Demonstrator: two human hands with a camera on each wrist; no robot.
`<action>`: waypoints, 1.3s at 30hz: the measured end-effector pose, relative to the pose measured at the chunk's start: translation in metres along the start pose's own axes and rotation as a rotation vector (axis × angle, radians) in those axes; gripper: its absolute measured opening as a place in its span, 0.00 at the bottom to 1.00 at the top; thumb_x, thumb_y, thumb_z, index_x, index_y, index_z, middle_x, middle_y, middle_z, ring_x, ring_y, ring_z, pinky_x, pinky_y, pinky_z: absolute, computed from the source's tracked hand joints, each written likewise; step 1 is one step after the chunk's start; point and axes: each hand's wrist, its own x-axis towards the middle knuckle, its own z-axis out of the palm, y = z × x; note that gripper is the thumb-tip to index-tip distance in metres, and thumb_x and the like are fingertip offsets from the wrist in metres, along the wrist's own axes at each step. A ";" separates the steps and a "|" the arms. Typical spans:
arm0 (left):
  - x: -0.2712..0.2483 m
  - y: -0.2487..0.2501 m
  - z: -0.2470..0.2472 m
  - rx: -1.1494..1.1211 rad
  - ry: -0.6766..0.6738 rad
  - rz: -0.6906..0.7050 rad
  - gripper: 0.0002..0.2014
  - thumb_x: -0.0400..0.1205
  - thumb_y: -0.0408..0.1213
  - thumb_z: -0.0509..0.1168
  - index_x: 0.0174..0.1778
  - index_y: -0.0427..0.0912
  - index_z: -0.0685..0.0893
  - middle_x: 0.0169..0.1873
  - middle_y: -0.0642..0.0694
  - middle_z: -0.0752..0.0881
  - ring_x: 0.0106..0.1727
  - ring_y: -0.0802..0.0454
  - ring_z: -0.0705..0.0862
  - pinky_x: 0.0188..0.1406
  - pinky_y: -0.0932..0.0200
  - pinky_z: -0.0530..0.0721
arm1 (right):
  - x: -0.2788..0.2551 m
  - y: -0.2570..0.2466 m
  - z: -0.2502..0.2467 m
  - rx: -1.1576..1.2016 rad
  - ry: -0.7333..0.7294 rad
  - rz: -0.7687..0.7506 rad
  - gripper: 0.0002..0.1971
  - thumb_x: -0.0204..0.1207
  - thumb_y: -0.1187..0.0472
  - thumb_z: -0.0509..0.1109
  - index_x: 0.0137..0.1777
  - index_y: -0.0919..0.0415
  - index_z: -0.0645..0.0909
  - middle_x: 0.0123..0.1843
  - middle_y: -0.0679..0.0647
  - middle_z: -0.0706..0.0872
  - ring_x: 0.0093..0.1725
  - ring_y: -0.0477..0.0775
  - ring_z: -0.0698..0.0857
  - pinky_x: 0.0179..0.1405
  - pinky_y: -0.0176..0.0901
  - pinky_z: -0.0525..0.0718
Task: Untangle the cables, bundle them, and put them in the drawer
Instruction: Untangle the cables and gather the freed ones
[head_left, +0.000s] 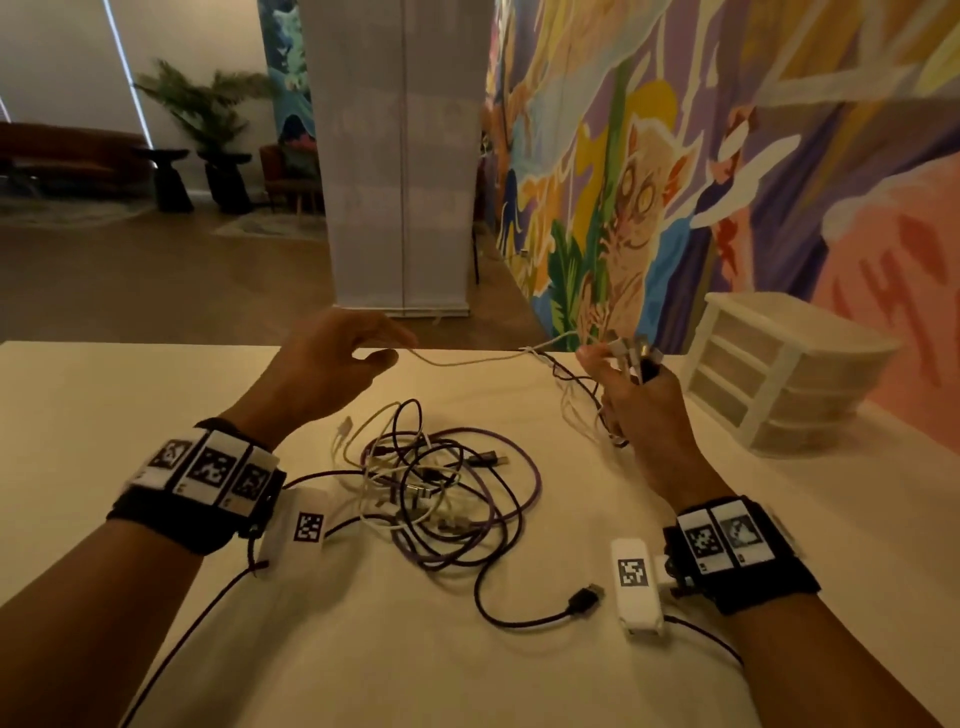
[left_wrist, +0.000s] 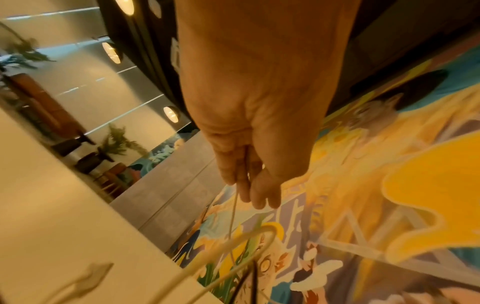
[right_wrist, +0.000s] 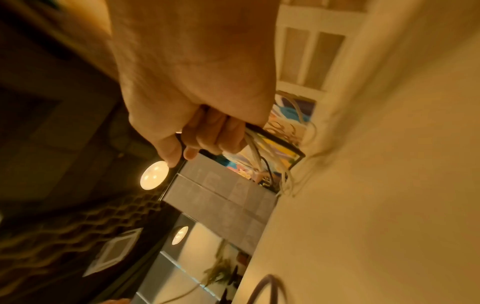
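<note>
A tangle of white, black and purple cables (head_left: 441, 488) lies on the cream table (head_left: 156, 395) between my arms. My left hand (head_left: 401, 349) is raised over the far edge and pinches a thin white cable (head_left: 467, 360) that stretches rightward to my right hand (head_left: 623, 364). That hand grips a bunch of white and black cable ends (head_left: 631, 353), with their loops hanging below the fist. The left wrist view shows the white cable (left_wrist: 232, 214) leaving the fingers (left_wrist: 244, 185). In the right wrist view, curled fingers (right_wrist: 207, 139) wrap the cables (right_wrist: 255, 152).
A white three-drawer unit (head_left: 779, 364) stands at the table's right, all drawers closed, also visible in the right wrist view as the drawer unit (right_wrist: 311, 51). A black cable's plug (head_left: 587, 597) lies loose near my right wrist. A painted wall runs behind.
</note>
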 end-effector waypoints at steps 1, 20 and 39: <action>-0.005 0.006 -0.002 0.007 0.033 0.043 0.13 0.85 0.31 0.74 0.58 0.56 0.93 0.62 0.61 0.91 0.65 0.68 0.87 0.77 0.47 0.84 | -0.002 -0.003 0.002 -0.074 -0.018 -0.065 0.09 0.78 0.43 0.82 0.52 0.43 0.90 0.29 0.39 0.82 0.26 0.41 0.78 0.32 0.41 0.76; -0.072 0.046 -0.016 -0.662 -0.103 0.104 0.13 0.87 0.32 0.69 0.67 0.36 0.87 0.62 0.43 0.93 0.69 0.46 0.90 0.73 0.50 0.86 | -0.006 -0.069 0.073 -0.626 -1.087 -0.229 0.10 0.78 0.58 0.84 0.58 0.56 0.91 0.45 0.46 0.94 0.45 0.42 0.91 0.50 0.39 0.87; -0.064 0.011 -0.018 -0.847 0.171 -0.076 0.15 0.91 0.42 0.62 0.59 0.36 0.89 0.43 0.42 0.89 0.49 0.46 0.88 0.55 0.48 0.90 | 0.046 -0.089 0.051 -0.605 -0.356 -0.272 0.19 0.85 0.45 0.75 0.44 0.61 0.91 0.29 0.44 0.90 0.30 0.39 0.85 0.32 0.32 0.78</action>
